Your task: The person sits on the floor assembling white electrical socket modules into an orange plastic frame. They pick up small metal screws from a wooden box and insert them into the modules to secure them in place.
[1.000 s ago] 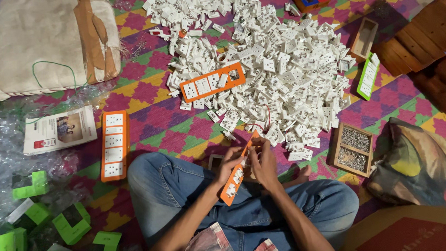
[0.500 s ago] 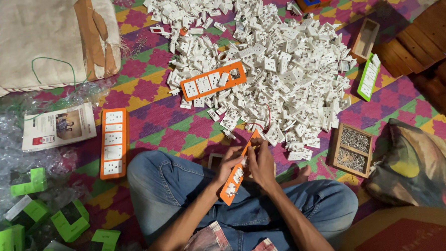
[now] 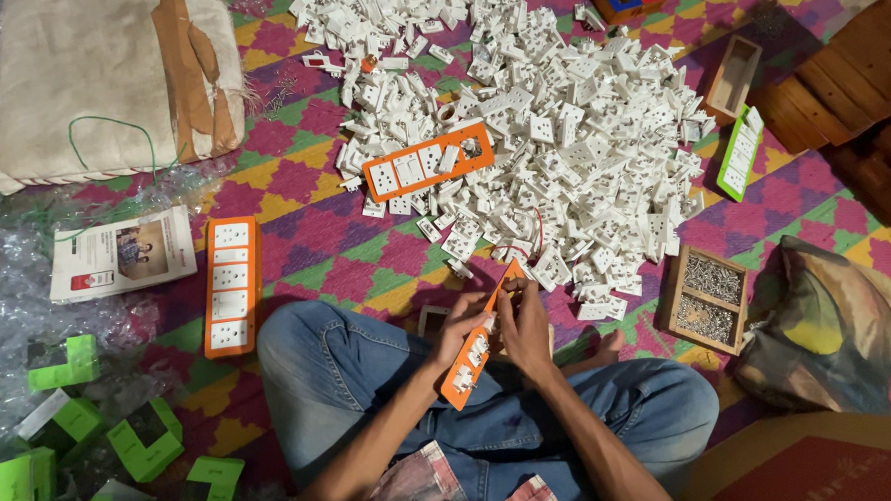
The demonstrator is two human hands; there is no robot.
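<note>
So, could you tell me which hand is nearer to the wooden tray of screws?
Right. The right hand is on the orange strip, on the side toward the tray; the left hand sits farther away.

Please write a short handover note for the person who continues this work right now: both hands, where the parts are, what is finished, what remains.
Left hand grips the orange socket strip over the lap; right hand presses on its upper half.
Pile of loose white sockets lies on the mat ahead; wooden screw box at the right.
Done, it seems: a filled orange strip at the left. Another orange strip on the pile looks partly filled.
Left: the held strip and the large pile.
</note>
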